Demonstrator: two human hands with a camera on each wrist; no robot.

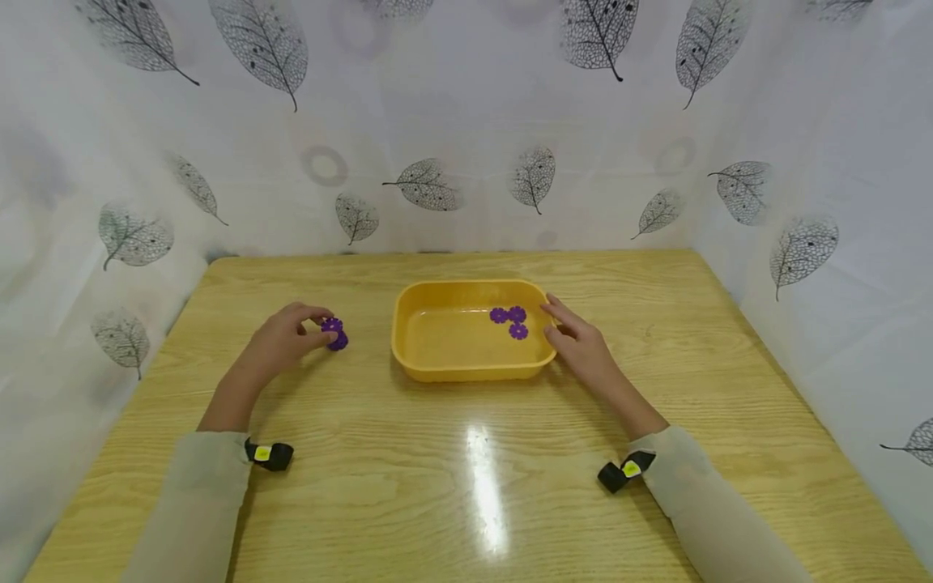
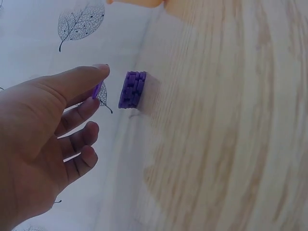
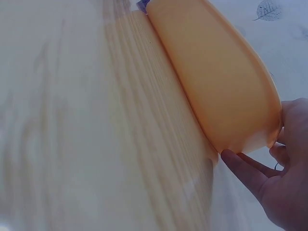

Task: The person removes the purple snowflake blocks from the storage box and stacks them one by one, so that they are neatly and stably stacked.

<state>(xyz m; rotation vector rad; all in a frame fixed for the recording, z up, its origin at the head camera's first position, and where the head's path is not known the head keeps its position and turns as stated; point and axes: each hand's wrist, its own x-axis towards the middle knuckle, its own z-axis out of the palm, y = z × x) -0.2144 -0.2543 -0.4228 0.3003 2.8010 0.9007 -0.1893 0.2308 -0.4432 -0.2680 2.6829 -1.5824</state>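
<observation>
Thumb and index finger of my left hand (image 1: 280,344) pinch a small purple flower-shaped disc (image 1: 331,325). Just below it, a short stack of matching purple discs (image 2: 132,90) stands on the table, apart from the fingers in the left wrist view. Near the table's middle sits a yellow plastic tub (image 1: 466,373). Three purple flower discs (image 1: 517,331) lie inside, towards its right end. My right hand (image 1: 583,348) holds the tub's right end. In the right wrist view, the thumb (image 3: 243,173) touches the outer wall low down, and the other fingers are at the rim, partly hidden.
The wooden table (image 1: 364,486) reaches back to a white curtain (image 1: 466,121) printed with grey leaves, which also hangs along both sides. Each wrist wears a black strap; the left strap (image 1: 271,455) has a yellow mark. Light reflects off the table's front middle.
</observation>
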